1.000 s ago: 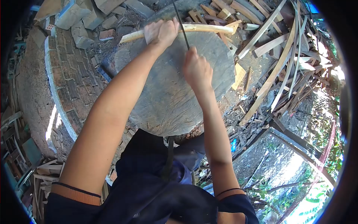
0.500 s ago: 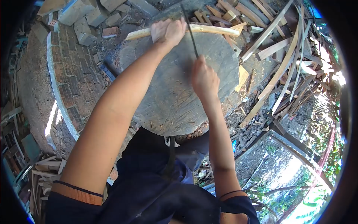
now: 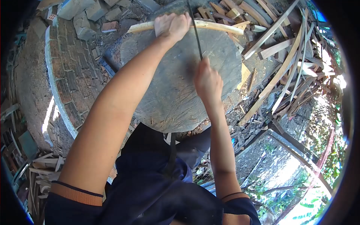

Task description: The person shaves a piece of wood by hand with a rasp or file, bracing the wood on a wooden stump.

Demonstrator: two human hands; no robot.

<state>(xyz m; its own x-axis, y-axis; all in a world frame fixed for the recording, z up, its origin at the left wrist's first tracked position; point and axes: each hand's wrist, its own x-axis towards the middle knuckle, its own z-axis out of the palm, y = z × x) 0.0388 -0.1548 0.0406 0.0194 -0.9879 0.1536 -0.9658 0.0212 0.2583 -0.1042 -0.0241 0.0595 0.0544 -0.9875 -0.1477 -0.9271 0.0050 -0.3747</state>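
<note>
A pale, slightly curved strip of wood (image 3: 217, 26) lies across the far edge of a round wooden chopping block (image 3: 168, 93). My left hand (image 3: 172, 27) is closed over the strip, left of its middle, pressing it to the block. In my right hand (image 3: 208, 81), closed in a fist over the block, is a saw (image 3: 197, 35) seen edge-on as a thin dark blade. That blade crosses the strip just right of my left fingers and points away from me. The saw's handle is hidden inside my fist.
Wood offcuts (image 3: 251, 13) and long curved strips (image 3: 279, 75) are heaped at the right. Grey blocks (image 3: 83, 27) stand at the far left beside brick paving (image 3: 71, 71). Chips litter the ground around the block, and a dark frame (image 3: 296, 148) lies at the lower right.
My right hand has drawn the saw slightly back toward me. My left hand keeps its hold on the strip. The whole view has shifted a little.
</note>
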